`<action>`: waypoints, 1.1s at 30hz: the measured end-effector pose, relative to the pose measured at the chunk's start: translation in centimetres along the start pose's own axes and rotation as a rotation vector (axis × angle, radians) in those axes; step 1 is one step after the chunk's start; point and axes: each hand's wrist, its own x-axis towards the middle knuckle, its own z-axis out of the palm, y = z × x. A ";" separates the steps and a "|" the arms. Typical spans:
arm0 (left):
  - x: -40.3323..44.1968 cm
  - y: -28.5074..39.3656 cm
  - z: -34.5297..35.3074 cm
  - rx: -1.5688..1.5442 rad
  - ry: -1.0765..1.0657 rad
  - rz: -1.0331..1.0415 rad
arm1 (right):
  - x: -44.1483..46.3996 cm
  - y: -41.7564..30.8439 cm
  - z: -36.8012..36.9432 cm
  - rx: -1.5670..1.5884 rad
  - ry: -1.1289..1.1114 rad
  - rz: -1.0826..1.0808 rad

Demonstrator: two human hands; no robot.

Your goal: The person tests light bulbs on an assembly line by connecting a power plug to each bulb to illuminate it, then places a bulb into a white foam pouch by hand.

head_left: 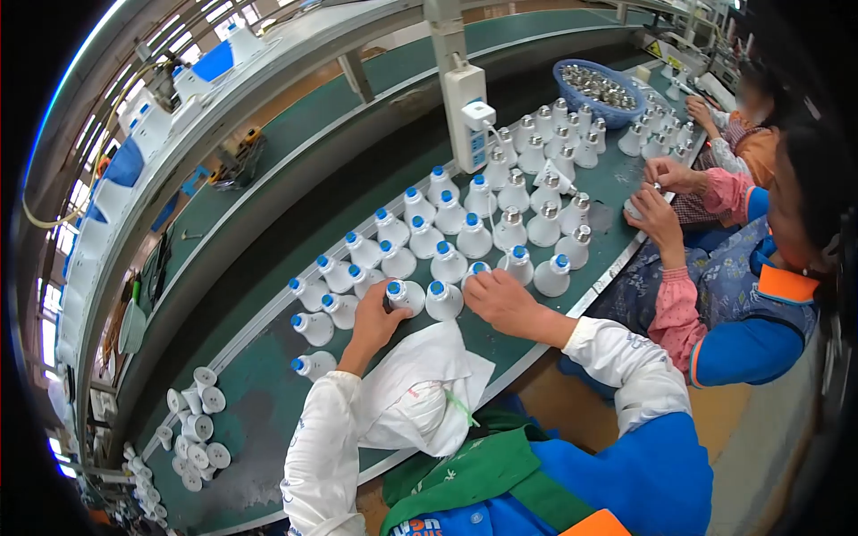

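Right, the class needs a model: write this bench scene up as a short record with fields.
Left hand: thumb and fingers around a blue-topped white cone
Right hand: at another blue-topped cone, partly hidden; firmness of hold unclear
Between forearms: white cloth
To the right: silver-capped cones; blue basket of small metal pieces
Far left: loose white parts
Nearest co-worker: both hands at bench edge

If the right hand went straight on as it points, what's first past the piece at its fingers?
Likely the next blue-topped white lamp housing, just beyond the piece at the right hand. Depth is unclear here; a raised hand might pass over it.
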 end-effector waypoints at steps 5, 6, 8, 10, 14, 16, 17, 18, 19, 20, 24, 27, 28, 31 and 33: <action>2.2 1.5 2.2 -0.029 0.011 0.038 | -1.8 2.0 1.5 -0.068 0.102 -0.064; 2.6 1.6 2.7 -0.031 0.013 0.035 | -2.4 2.7 1.8 -0.070 0.098 -0.066; 3.5 1.8 3.6 -0.025 0.052 0.094 | -3.3 4.0 2.2 -0.071 0.095 -0.078; 4.4 2.7 4.7 -0.018 0.049 0.087 | -3.9 5.2 2.5 -0.109 0.016 0.007; 6.4 2.8 7.3 -0.019 0.080 0.262 | -4.0 6.9 3.2 -0.064 -0.003 0.101; 6.7 3.6 7.0 -0.030 0.047 0.252 | -3.8 6.8 3.1 -0.032 0.004 0.121; 6.5 3.7 6.6 -0.110 -0.005 0.141 | -3.8 6.7 2.9 0.024 0.030 0.146; 6.2 4.1 5.9 -0.190 -0.058 0.027 | -3.7 6.7 2.6 0.082 0.054 0.170; 5.8 3.8 4.8 -0.190 -0.057 0.026 | -3.7 6.5 2.3 0.083 0.055 0.169; 5.3 3.3 3.4 -0.047 -0.062 0.036 | -3.7 6.3 1.8 0.145 0.154 0.207; 2.4 5.9 0.1 0.049 -0.604 -0.012 | -1.4 4.9 -1.8 0.388 0.450 0.296; 1.9 6.9 3.2 0.126 -0.457 0.108 | 1.7 4.2 -4.8 0.427 0.588 0.263; 2.3 6.9 4.5 0.166 -0.377 0.147 | 2.7 4.2 -6.0 0.430 0.592 0.252; 3.7 7.5 7.5 0.032 -0.202 0.293 | 5.4 3.4 -9.5 0.266 0.743 0.074; 4.0 7.0 7.5 0.031 -0.164 0.331 | 7.1 1.4 -10.8 0.360 0.736 -0.008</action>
